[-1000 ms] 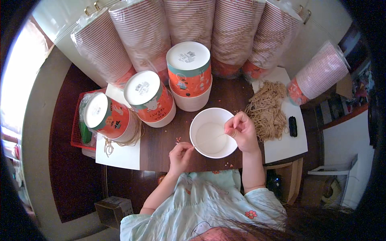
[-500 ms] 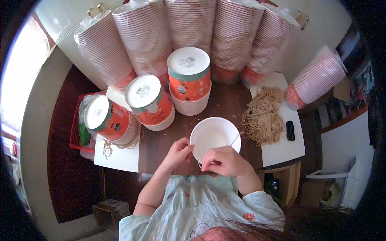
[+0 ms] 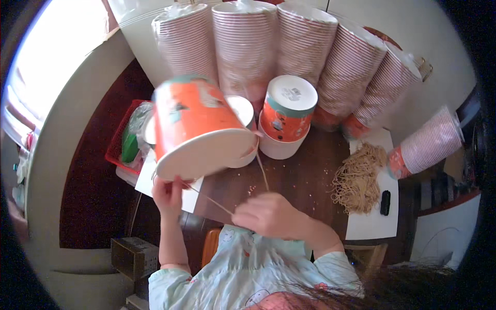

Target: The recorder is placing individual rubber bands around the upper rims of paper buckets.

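Note:
An orange paper bucket (image 3: 194,116) with a teal band hangs tilted above the table, its white open mouth towards me and down. My left hand (image 3: 168,196) grips it at the lower rim. Thin tan cord (image 3: 263,173) runs from both sides of the rim to my right hand (image 3: 268,214), which is closed on it and blurred by motion. Behind the raised bucket an upside-down stack of buckets is partly hidden. Another upside-down orange bucket stack (image 3: 289,116) stands right of it.
Tall plastic-wrapped bucket stacks (image 3: 245,46) line the back, and another wrapped stack (image 3: 429,144) leans at the right. A heap of tan cords (image 3: 361,178) lies on white paper beside a small black object (image 3: 385,202). A red basket (image 3: 118,139) stands at the left.
The bucket has gone from standing on the table, mouth up, to being lifted leftward and tipped over in my left hand. My right hand has drawn the cord out from it. The view has shifted.

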The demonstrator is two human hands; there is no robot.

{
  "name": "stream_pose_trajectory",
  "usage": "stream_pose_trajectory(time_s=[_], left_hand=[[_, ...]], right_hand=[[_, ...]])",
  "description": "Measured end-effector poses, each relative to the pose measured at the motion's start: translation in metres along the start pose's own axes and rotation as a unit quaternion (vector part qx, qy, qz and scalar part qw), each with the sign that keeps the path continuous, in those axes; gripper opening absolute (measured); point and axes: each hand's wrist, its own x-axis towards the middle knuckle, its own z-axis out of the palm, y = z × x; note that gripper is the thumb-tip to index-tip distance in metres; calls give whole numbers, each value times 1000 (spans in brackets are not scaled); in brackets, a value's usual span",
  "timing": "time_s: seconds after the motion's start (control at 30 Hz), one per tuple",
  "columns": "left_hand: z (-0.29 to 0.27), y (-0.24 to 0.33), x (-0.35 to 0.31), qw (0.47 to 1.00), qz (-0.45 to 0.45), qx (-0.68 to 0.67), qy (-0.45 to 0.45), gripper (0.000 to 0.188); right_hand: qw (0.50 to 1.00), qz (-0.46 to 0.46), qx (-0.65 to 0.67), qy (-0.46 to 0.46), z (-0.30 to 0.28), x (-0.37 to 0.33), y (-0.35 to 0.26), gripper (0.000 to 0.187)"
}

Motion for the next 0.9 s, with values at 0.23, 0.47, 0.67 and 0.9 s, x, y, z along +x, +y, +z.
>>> stream_pose_trajectory(time_s=[0.23, 0.47, 0.67, 0.9], left_hand=[[-52, -23, 78, 897, 245, 325, 174, 8], [-90, -128, 101, 871, 196, 420, 162, 8], [-86, -164, 79, 929, 100, 330, 133, 13], [-101, -143, 68, 928, 80, 350, 100, 43]], right_hand=[[987, -71, -129, 68, 84, 79, 49, 8], [988, 16, -153, 31, 165, 108, 65, 15], [988, 38, -147, 2, 209, 80, 59, 27], [993, 80, -87, -32, 226, 74, 58, 28]])
